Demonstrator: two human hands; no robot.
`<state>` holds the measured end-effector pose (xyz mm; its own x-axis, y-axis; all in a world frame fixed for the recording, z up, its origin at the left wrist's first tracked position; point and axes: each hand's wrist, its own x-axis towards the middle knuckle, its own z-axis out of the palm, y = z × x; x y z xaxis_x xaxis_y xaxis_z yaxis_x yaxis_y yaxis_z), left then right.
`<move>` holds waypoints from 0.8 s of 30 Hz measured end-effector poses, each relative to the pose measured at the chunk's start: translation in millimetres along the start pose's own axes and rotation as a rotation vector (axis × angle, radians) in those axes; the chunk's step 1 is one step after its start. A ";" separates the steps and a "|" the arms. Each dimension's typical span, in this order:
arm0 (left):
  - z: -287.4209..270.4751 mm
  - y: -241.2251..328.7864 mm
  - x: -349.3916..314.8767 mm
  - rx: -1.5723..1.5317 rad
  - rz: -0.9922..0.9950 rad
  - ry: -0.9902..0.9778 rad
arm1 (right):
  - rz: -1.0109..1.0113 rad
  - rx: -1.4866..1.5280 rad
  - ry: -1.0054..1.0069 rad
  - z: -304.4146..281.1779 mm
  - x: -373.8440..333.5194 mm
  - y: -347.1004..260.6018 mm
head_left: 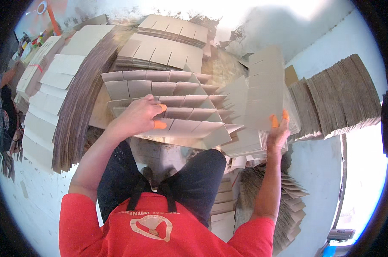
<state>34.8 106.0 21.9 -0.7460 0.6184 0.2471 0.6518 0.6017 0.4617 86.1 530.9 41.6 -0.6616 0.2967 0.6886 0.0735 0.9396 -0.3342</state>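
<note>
In front of me stands a partly assembled divider grid (177, 103), made of several long slotted cardboard strips with a cross strip (217, 136) through their right part. My left hand (138, 115), orange covers on two fingertips, is closed at the grid's left side, thumb and finger around one long strip. My right hand (279, 130), also with orange-covered fingertips, grips the lower edge of a slotted cardboard piece (264, 90) held up to the right of the grid. Motion blurs that piece slightly, and whether it is one sheet or several I cannot tell. Beneath it lie more cardboard pieces (241, 143).
Stacks of slotted cardboard (162, 49) lie beyond the grid. A long row of cardboard sheets (85, 94) stands at the left, another stack (337, 96) at the right. More cardboard (262, 192) sits low beside my right arm. My knees are below the work surface's near edge.
</note>
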 end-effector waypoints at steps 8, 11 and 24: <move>24.8 8.1 -1.7 0.094 0.225 0.117 | 0.074 0.395 -0.204 -72.8 41.8 -107.4; 45.3 -2.7 1.3 0.127 0.181 0.019 | -0.061 0.402 -0.327 -66.7 35.2 -113.1; 36.0 22.4 2.9 -0.011 0.042 0.122 | -0.005 0.312 -0.453 -51.7 17.3 -125.0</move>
<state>52.1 139.5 2.3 -0.7297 0.5762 0.3682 0.6817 0.5706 0.4580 104.0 427.4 128.5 -0.9217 0.1247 0.3674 -0.1093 0.8251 -0.5543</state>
